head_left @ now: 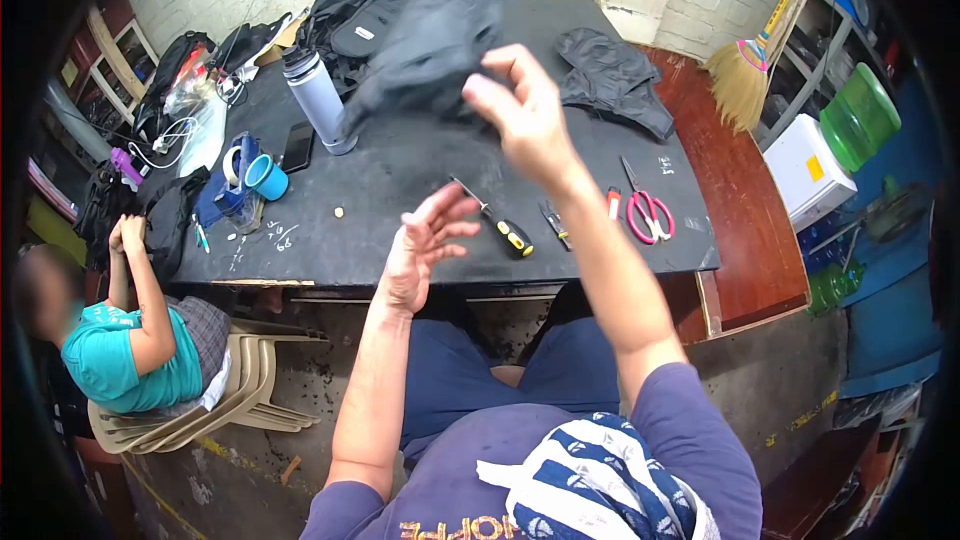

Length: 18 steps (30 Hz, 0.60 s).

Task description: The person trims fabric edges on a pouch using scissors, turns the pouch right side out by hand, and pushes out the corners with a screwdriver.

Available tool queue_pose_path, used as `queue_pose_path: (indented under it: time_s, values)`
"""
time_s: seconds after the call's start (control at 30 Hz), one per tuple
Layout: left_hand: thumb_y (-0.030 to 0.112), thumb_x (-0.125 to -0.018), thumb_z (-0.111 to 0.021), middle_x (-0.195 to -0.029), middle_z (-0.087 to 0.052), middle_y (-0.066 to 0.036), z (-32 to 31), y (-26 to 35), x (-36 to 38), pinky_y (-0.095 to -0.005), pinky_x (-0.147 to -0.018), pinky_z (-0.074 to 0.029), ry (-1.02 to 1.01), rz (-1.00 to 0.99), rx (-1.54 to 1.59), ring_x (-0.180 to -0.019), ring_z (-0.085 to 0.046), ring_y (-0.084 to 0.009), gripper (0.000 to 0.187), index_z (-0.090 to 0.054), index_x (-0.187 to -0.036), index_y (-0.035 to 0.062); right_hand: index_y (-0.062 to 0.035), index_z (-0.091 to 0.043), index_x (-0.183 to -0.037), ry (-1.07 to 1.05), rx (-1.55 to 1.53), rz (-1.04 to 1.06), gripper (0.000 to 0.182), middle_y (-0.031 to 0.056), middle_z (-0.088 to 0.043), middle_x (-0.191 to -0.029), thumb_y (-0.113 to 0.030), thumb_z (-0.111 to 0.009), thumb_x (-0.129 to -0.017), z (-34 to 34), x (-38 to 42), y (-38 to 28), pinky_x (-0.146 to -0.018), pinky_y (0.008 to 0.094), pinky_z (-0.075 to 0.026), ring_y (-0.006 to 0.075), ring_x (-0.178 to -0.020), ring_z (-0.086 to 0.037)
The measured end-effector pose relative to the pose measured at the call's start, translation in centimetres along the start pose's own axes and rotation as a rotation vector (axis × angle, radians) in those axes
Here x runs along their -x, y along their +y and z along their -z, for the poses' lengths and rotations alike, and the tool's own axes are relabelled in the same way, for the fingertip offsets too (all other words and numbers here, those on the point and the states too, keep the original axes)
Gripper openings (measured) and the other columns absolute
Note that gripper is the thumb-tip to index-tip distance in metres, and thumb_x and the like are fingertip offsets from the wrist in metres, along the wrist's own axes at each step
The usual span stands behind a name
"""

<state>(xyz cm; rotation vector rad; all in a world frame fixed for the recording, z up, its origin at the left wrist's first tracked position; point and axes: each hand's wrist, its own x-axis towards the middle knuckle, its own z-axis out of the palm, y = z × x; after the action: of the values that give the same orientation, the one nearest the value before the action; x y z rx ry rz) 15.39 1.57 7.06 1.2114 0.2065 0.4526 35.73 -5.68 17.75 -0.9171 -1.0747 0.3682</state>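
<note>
A black fabric piece (440,30), blurred by motion, hangs over the far middle of the black table (390,190). My right hand (525,115) is at its lower right edge, thumb and fingers apart; whether they touch the cloth is unclear. My left hand (430,245) is empty above the near part of the table, its fingers spread. Beside it lies a yellow and black screwdriver (510,235). Pink-handled scissors (648,215) lie to the right, near a red-handled tool (613,204). Another black fabric piece (610,80) rests at the back right.
A grey bottle (318,105), a phone (297,147), a blue cup (266,178) and a tape dispenser (232,175) stand or lie left. Black bags (350,25) are behind. A person (140,340) sits at the left. A broom (745,70) leans at the right.
</note>
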Motion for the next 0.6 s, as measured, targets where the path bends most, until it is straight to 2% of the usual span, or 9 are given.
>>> queue_pose_path:
  time_s: [0.07,0.1,0.17,0.23,0.27,0.3,0.37,0.53,0.6]
  values:
    - [0.044,-0.109,-0.059,-0.134,-0.07,-0.007,-1.0,0.8,-0.6,-0.0345,-0.096,-0.052,-0.011,-0.125,0.361,-0.11,-0.068,-0.0177,0.052,-0.062,-0.145,0.0069,-0.004,-0.059,-0.113,-0.04,-0.054,-0.114,0.017,-0.0008,-0.065,-0.106,-0.006,-0.07,-0.1,-2.5,5.3,0.5,-0.089,0.023,-0.046,0.0049,-0.097,-0.054]
    - [0.042,-0.111,-0.056,-0.134,-0.07,-0.008,-1.2,0.9,-0.7,-0.0352,-0.099,-0.051,-0.016,-0.183,0.54,-0.113,-0.067,-0.0194,0.051,-0.061,-0.147,0.0066,-0.0039,-0.06,-0.116,-0.061,-0.015,-0.062,0.019,0.0012,-0.065,-0.108,-0.008,-0.07,-0.1,-3.6,7.6,1.6,-0.095,0.0275,-0.046,0.0087,-0.1,-0.056]
    - [0.04,-0.111,-0.056,-0.136,-0.069,-0.008,-1.3,0.6,-0.5,-0.0357,-0.101,-0.051,0.092,-0.192,0.453,-0.116,-0.066,-0.0196,0.049,-0.061,-0.146,0.0059,-0.0038,-0.062,-0.118,-0.072,0.026,-0.013,0.021,0.0033,-0.066,-0.111,-0.01,-0.071,-0.099,-3.7,10.3,3.0,-0.101,0.032,-0.046,0.0124,-0.103,-0.058]
    - [0.035,-0.111,-0.058,-0.14,-0.068,-0.008,-1.0,0.1,-0.1,-0.0367,-0.105,-0.05,0.315,-0.221,0.276,-0.122,-0.065,-0.0199,0.046,-0.062,-0.145,0.0045,-0.0056,-0.065,-0.122,-0.173,0.497,-0.026,0.026,0.0071,-0.066,-0.117,-0.013,-0.071,-0.098,-2.2,11.9,3.1,-0.111,0.0434,-0.041,0.0203,-0.111,-0.06]
    - [0.035,-0.111,-0.058,-0.14,-0.068,-0.008,-0.6,-0.2,0.1,-0.0367,-0.105,-0.05,0.317,-0.219,0.277,-0.122,-0.065,-0.0199,0.046,-0.062,-0.145,0.0045,-0.0065,-0.066,-0.124,-0.232,0.731,-0.032,0.029,0.009,-0.066,-0.12,-0.015,-0.071,-0.097,-1.6,12.7,3.4,-0.116,0.0491,-0.038,0.0242,-0.115,-0.061]
    - [0.033,-0.11,-0.059,-0.139,-0.069,-0.009,-0.1,-0.6,0.4,-0.0368,-0.106,-0.051,0.34,-0.217,0.237,-0.122,-0.065,-0.0199,0.044,-0.063,-0.142,0.003,-0.0065,-0.066,-0.124,-0.238,0.73,-0.033,0.029,0.009,-0.066,-0.12,-0.015,-0.071,-0.097,-1.2,13.7,4.2,-0.116,0.0491,-0.038,0.0242,-0.115,-0.061]
    - [0.029,-0.11,-0.06,-0.137,-0.07,-0.01,0.9,-1.4,1.0,-0.0372,-0.107,-0.051,0.39,-0.211,0.157,-0.122,-0.065,-0.0199,0.041,-0.065,-0.138,0.0,-0.0109,-0.072,-0.124,-0.123,1.331,0.191,0.031,0.0123,-0.066,-0.126,-0.017,-0.071,-0.094,-0.1,15.9,6.6,-0.119,0.0629,-0.03,0.0314,-0.122,-0.061]
    - [0.026,-0.107,-0.065,-0.131,-0.073,-0.011,2.1,-2.4,1.1,-0.0378,-0.106,-0.052,0.508,-0.142,0.21,-0.118,-0.068,-0.0206,0.039,-0.067,-0.134,-0.0025,-0.0126,-0.077,-0.114,-0.117,1.416,0.031,0.024,0.012,-0.067,-0.129,-0.012,-0.071,-0.091,6.0,17.5,9.2,-0.116,0.064,-0.032,0.0304,-0.124,-0.06]
    - [0.02,-0.1,-0.075,-0.126,-0.074,-0.009,2.2,-2.6,1.0,-0.0381,-0.101,-0.056,0.497,-0.047,0.341,-0.113,-0.07,-0.0204,0.035,-0.07,-0.127,-0.0012,-0.0128,-0.078,-0.112,-0.075,1.448,0.011,0.023,0.0119,-0.067,-0.13,-0.011,-0.071,-0.09,8.2,17.0,9.5,-0.115,0.0627,-0.034,0.0312,-0.125,-0.059]
